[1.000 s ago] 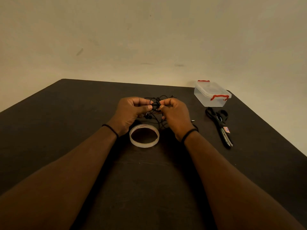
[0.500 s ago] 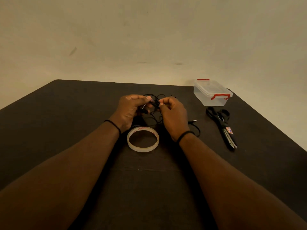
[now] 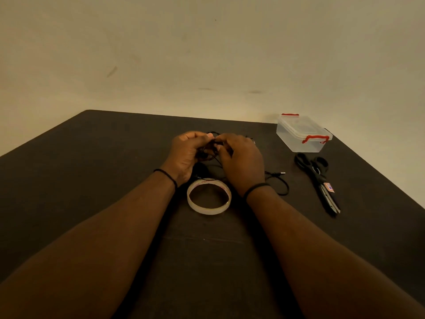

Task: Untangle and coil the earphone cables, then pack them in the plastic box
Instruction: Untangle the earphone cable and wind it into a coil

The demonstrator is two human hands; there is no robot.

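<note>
My forearms were bare, no sleeves reaching them. I wore a thin black band around my left wrist (image 3: 166,175) and another thin black band around my right wrist (image 3: 254,188); my hands carried no rings I could make out.

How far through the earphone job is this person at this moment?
Early stage. Nothing looks finished: no coil is visible. In hand: the left hand and right hand pinch the tangled earphone cable above the table, its plug end trailing loose. Left: finish untangling, coil, then open the lidded plastic box, which shows no cable inside, and pack it.
</note>
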